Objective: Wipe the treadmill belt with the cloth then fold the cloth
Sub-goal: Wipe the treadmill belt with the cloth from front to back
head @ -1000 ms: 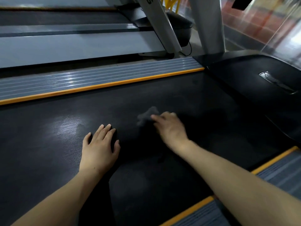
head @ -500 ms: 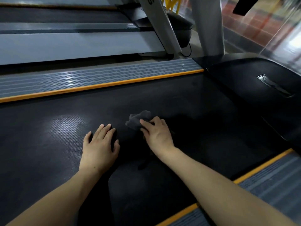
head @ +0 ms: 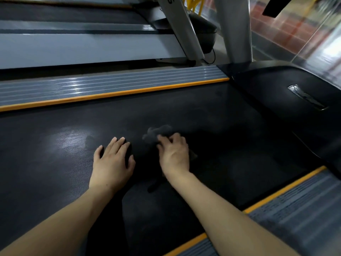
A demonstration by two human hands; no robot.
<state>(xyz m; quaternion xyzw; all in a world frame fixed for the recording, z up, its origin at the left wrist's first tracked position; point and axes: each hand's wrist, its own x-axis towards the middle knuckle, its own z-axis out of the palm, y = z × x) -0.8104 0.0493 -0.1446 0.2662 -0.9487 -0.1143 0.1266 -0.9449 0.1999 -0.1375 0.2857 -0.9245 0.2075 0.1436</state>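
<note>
The black treadmill belt (head: 230, 137) fills the middle of the view. A small dark grey cloth (head: 153, 134) lies bunched on it, mostly under my right hand (head: 174, 154), which presses on it with fingers curled over its near part. My left hand (head: 112, 163) rests flat on the belt just to the left of the cloth, fingers spread, holding nothing. A dark end of the cloth shows below my right wrist.
Grey ribbed side rails with orange edges run along the far side (head: 110, 85) and the near right (head: 295, 204). The black motor cover (head: 295, 93) rises at the right. Grey uprights (head: 234, 28) and another treadmill (head: 73, 47) stand behind.
My right hand slid the cloth leftward along the belt, toward my left hand, then held about there. My left hand has stayed in place.
</note>
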